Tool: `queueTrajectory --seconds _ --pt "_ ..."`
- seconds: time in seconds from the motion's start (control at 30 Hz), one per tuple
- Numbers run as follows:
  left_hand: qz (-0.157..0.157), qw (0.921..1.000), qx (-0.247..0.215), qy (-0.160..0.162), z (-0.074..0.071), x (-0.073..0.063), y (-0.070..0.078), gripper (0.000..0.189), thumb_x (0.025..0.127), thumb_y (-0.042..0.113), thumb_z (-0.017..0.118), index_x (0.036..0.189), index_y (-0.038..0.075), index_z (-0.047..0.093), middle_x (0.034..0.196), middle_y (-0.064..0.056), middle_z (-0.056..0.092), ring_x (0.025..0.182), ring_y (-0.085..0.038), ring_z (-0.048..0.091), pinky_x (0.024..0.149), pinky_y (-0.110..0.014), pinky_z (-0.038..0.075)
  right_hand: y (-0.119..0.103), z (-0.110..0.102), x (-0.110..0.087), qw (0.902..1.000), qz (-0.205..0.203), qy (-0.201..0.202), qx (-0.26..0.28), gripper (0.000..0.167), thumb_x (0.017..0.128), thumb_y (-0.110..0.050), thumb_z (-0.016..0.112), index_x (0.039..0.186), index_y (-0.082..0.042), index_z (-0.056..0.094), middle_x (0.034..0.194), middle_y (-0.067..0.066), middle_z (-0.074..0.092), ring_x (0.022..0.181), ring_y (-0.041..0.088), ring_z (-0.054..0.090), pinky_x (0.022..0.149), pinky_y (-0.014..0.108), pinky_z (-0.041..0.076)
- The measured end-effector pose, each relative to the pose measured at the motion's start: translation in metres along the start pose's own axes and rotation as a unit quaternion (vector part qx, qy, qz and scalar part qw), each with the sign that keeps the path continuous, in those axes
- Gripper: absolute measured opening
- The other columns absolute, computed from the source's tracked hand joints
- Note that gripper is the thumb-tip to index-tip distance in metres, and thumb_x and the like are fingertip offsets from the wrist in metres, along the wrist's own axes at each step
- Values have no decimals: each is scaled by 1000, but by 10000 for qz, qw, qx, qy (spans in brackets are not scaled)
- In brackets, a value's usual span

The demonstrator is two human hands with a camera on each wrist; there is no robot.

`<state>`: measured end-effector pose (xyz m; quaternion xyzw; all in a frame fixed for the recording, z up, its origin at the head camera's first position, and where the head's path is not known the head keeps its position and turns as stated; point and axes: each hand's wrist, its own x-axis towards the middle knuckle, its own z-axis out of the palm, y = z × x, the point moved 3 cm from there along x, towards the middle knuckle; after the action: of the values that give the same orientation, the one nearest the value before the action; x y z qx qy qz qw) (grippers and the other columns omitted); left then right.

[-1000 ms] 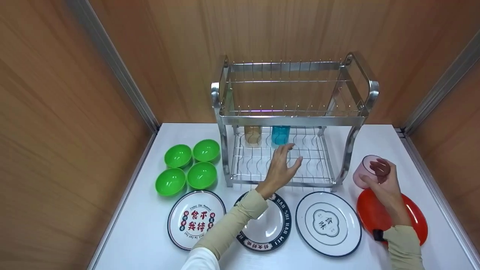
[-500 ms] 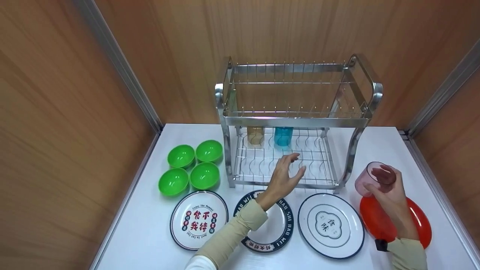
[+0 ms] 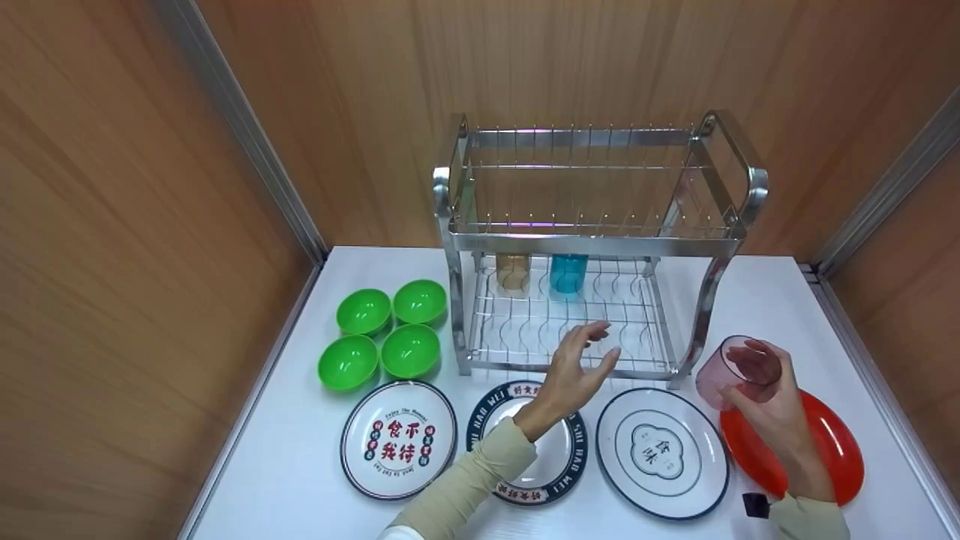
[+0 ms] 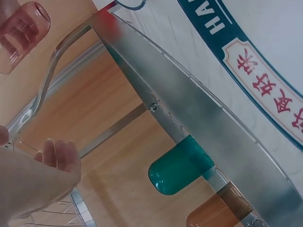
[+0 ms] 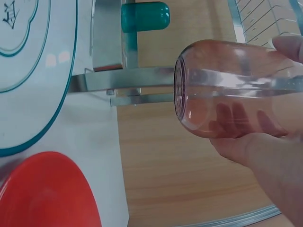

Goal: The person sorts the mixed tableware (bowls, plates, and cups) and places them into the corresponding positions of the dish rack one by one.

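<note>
In my right hand [image 3: 776, 420] is a clear pink cup [image 3: 716, 379], held around its side with the fingers on the far right and the thumb toward me. Its mouth faces up, and it overlaps the edge of the red plate [image 3: 832, 450] in the head view. The right wrist view shows the pink cup [image 5: 236, 90] with fingers visible through its wall. My left hand [image 3: 568, 379] holds nothing; its fingers are spread and slightly bent before the dish rack [image 3: 592, 245]. On the rack's lower tier stand an amber cup [image 3: 513, 274] and a blue cup [image 3: 568, 275].
Several green bowls [image 3: 410, 351] sit left of the rack. Along the front lie a plate with red lettering [image 3: 397, 469], a dark-rimmed plate [image 3: 574, 457] partly under my left arm, and a white plate [image 3: 660, 495]. Wooden panels [image 3: 360, 150] surround the white table.
My left hand has drawn back from the rack's lower tier toward its front edge. The right hand has brought the pink cup a little nearer to me. The view has shifted slightly.
</note>
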<state>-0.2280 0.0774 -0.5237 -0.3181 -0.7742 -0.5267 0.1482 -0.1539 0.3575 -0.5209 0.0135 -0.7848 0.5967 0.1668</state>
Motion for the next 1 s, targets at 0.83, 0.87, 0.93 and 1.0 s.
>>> queueTrajectory --seconds 0.83,0.87,0.93,1.0 --pt "-99 9827 -183 -1840 25 -21 19 95 87 38 84 161 20 28 154 -4 41 141 -10 40 114 -30 38 -8 69 -11 9845 -342 -1271 1162 82 81 22 67 152 6 29 141 16 48 126 22 50 94 20 54" --pt "-5 9822 -179 -1870 26 -22 19 98 86 37 85 162 19 25 154 -5 41 141 -10 40 115 -29 37 -9 70 -11 9825 -393 -1324 1247 81 82 22 67 152 6 29 142 17 48 127 21 50 95 20 53" --pt "189 9819 -186 -1873 29 -22 19 102 85 35 86 163 16 22 155 -7 39 141 -11 39 115 -28 36 -9 73 -9 9779 -524 -1414 1446 80 82 23 65 152 8 28 142 21 47 128 23 51 97 21 53" --pt "325 9828 -198 -1805 33 -23 19 105 85 32 87 163 12 19 155 -8 38 142 -12 39 117 -28 35 -8 76 -8 9724 -575 -1525 1667 79 83 24 63 151 8 27 142 23 47 130 24 51 99 23 52"
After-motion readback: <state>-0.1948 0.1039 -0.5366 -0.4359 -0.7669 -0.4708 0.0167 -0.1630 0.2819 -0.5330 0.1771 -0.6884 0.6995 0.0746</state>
